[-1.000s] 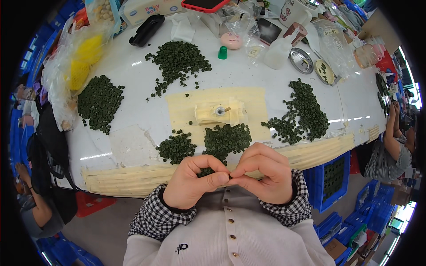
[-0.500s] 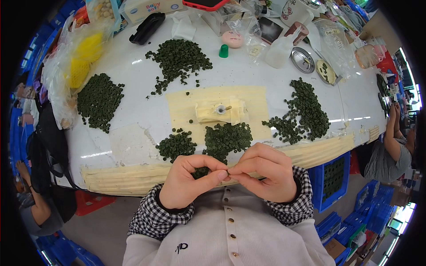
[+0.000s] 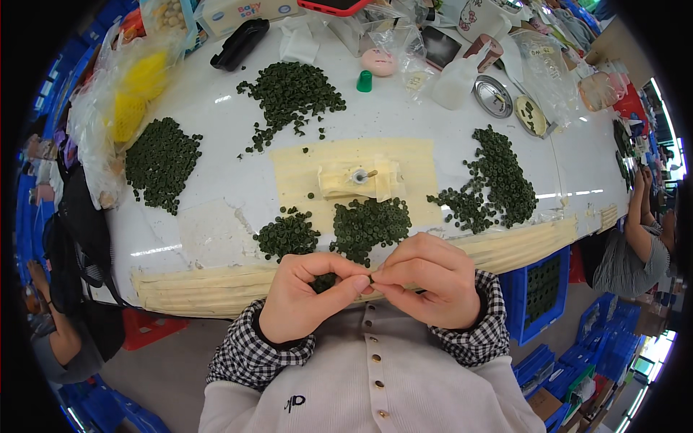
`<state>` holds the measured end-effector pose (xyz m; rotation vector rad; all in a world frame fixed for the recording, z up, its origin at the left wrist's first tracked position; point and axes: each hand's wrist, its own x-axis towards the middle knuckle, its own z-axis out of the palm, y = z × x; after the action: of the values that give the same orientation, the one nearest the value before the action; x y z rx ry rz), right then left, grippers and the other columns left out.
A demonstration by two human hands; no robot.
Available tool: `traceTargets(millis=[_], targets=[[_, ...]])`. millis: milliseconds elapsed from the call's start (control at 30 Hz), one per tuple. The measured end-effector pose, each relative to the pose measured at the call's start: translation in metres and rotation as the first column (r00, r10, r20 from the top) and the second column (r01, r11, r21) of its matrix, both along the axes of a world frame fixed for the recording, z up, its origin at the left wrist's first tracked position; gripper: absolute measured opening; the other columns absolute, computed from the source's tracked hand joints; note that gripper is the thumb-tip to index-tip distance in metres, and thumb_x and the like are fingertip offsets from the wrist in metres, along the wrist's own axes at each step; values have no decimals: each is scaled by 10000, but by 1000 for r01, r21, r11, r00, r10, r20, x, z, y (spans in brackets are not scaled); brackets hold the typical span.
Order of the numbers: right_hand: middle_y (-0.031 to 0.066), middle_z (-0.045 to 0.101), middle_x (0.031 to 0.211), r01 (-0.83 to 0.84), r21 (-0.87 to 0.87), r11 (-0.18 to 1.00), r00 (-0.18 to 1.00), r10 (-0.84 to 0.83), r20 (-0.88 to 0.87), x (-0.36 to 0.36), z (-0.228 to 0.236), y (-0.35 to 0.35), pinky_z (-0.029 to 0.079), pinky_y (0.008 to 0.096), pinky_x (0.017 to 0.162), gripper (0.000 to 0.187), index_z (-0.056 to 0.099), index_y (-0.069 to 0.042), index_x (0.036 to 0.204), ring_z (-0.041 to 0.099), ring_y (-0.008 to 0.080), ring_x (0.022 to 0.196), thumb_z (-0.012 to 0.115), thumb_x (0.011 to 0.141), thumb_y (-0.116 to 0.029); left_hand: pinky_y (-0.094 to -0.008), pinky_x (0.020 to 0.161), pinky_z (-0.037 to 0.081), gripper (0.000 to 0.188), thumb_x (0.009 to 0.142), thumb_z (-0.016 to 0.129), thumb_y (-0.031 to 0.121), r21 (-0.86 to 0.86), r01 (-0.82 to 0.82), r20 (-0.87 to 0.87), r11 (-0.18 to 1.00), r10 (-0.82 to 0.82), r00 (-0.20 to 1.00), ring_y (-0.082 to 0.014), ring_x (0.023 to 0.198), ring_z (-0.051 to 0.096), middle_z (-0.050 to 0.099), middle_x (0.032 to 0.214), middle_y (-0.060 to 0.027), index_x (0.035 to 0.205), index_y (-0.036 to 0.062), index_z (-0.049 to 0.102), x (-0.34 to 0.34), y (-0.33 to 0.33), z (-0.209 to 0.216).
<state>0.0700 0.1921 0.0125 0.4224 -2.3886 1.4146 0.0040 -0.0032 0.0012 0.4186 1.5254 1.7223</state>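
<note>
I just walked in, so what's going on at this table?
Someone's left hand and right hand meet at the near edge of the white table, pinching a tiny dark green piece between their fingertips, which hide most of its shape. Just beyond lie a heap of small dark green rings and a smaller heap to its left. Past those sits a tape-wrapped block, and other green heaps are spread around.

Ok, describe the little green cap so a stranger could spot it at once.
On the white table, look past the yellow patch in the middle toward the far side. There the green cap sits just in front of a round pink object. Its bright green sets it apart from that object and the darker green pile to its left.
</note>
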Motion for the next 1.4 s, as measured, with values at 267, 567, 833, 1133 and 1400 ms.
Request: traceTargets(millis=[267, 567, 833, 1133, 1400], targets=[[77, 623, 770, 36, -11, 999, 999, -36, -3, 0, 0, -3, 494, 287, 591, 181, 661, -21, 839, 616, 208, 688, 738, 681, 27, -211, 691, 465, 136, 886, 617, 78, -2, -31, 7, 1000, 31, 999, -65, 752, 581, 683, 829, -65, 914, -46, 665, 2, 4, 2], [86, 626, 767, 24, -33, 999, 999, -23, 31, 0, 1, -3, 494, 281, 594, 168, 665, -7, 840, 621, 209, 689, 725, 691, 40, -191, 613, 419, 113, 869, 624, 47, 19, -48, -56, 999, 49, 997, -32, 674, 501, 677, 838, -45, 923, -44, 665, 2, 1, -1], [88, 641, 795, 61, -325, 944, 955, 39, 294, 3, -3, -3, 502, 251, 638, 107, 654, 17, 842, 633, 156, 721, 667, 742, 54, -185, 599, 399, 99, 849, 628, 25, -5, -65, -71, 998, 64, 995, -21, 648, 461, 659, 815, -22, 910, -45, 661, 4, 3, 2], [81, 621, 865, 97, -541, 835, 921, 131, 368, 6, -14, -13, 502, 223, 676, 101, 638, 30, 881, 632, 115, 769, 647, 781, 40, -192, 611, 408, 92, 832, 634, 9, 2, -101, -145, 995, 100, 984, -25, 647, 465, 663, 812, -30, 907, -35, 664, 5, 0, -1], [74, 621, 832, 311, -163, 936, 921, -255, 296, 1, -2, 12, 485, 232, 659, 101, 654, 18, 857, 614, 131, 728, 676, 764, 49, -215, 665, 460, 59, 847, 623, 21, -82, -326, 23, 942, 329, 944, -72, 720, 587, 675, 788, -62, 879, -20, 650, -5, -21, 7]])
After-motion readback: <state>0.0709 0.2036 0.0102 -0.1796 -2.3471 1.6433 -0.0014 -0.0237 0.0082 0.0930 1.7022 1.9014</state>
